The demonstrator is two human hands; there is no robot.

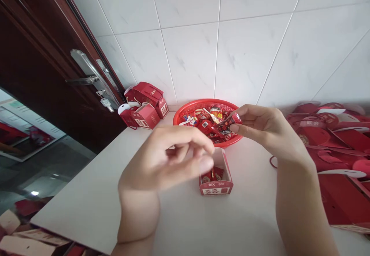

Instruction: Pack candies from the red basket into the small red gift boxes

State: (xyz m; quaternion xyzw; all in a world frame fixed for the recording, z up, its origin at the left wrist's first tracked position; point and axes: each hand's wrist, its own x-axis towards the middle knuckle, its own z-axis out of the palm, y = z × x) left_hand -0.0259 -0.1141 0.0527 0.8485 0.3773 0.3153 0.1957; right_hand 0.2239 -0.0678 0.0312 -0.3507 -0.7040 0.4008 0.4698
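Note:
Between the thumb and fingers of my right hand (263,127) is a red-wrapped candy (237,120), raised at the right rim of a red plastic basket (177,122). Several wrapped candies (205,125) in mixed colours lie in that basket. My left hand (173,158) is slightly blurred, with curled fingers and a small gap at the thumb; nothing shows in it. It hangs by the left side of a small open red gift box (216,190) and hides part of it. Inside the box a few red-wrapped candies (217,174) are visible.
Red gift boxes (146,115) stand at the back left, close to a dark door (43,56) with a metal handle. A pile of flat red boxes (341,144) covers the table's right side. More cardboard boxes (31,240) sit below the left table edge. A tiled wall (190,56) rises behind.

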